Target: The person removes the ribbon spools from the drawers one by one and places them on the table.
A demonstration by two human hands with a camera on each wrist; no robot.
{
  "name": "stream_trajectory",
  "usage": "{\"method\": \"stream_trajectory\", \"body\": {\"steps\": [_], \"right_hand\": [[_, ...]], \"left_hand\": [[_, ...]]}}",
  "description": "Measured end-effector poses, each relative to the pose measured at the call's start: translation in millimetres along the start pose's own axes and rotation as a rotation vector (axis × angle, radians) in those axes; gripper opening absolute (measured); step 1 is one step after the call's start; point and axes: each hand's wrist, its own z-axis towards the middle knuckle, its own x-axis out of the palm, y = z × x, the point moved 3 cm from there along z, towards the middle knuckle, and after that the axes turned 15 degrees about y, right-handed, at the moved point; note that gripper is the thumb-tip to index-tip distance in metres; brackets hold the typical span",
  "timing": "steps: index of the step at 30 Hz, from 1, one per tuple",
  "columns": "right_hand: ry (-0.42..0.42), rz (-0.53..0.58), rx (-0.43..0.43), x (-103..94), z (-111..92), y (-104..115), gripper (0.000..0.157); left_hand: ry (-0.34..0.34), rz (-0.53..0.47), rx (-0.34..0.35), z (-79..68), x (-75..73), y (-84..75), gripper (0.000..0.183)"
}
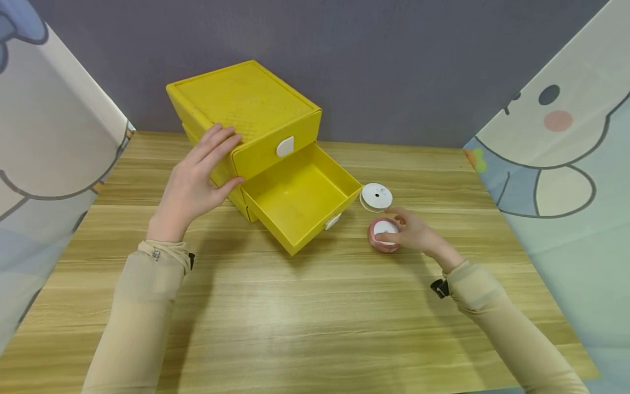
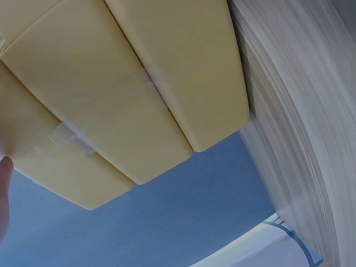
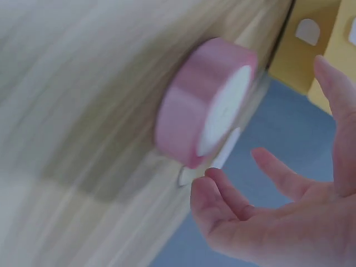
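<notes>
A yellow drawer box stands on the table with a drawer below its top one pulled out; no item shows inside. My left hand rests on the box's near left top edge, fingers extended over the top and thumb near the front corner. In the left wrist view, the box's taped side fills much of the picture. A spool of pink ribbon lies flat right of the drawer. Over it hovers my right hand, fingers loosely bent and apart from the spool in the right wrist view.
A white spool lies just behind the pink ribbon, close to the open drawer's corner. A dark grey panel rises behind the wooden table. Cartoon-printed sheets border the table on both sides.
</notes>
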Motion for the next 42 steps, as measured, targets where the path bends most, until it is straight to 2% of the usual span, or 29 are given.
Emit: {"method": "stream_trajectory", "body": {"steps": [6,13,21,26,30,36,42], "right_hand": [[-0.020,0.006,-0.042,3.4,-3,20,0.071],[0.016,0.038,-0.083,11.2,-1,41,0.067],[0.030,0.045,-0.171,21.3,8,63,0.053],[0.067,0.039,-0.178,26.4,14,77,0.050],[0.064,0.018,-0.156,29.4,18,82,0.042],[0.038,0.067,-0.171,34.0,23,85,0.028],[0.020,0.095,-0.179,35.2,26,87,0.026]], "left_hand": [[0.003,0.005,0.001,0.1,-0.6,-0.2,0.074],[0.005,0.002,-0.002,-0.8,-0.3,-0.2,0.074],[0.006,-0.005,-0.004,-1.0,0.7,0.0,0.075],[0.005,-0.005,-0.002,-0.8,0.3,-0.2,0.074],[0.004,-0.004,0.001,-0.9,1.4,0.2,0.074],[-0.001,-0.005,0.006,-1.1,2.0,0.1,0.074],[-0.007,-0.003,0.010,-0.9,1.5,0.3,0.074]]}}
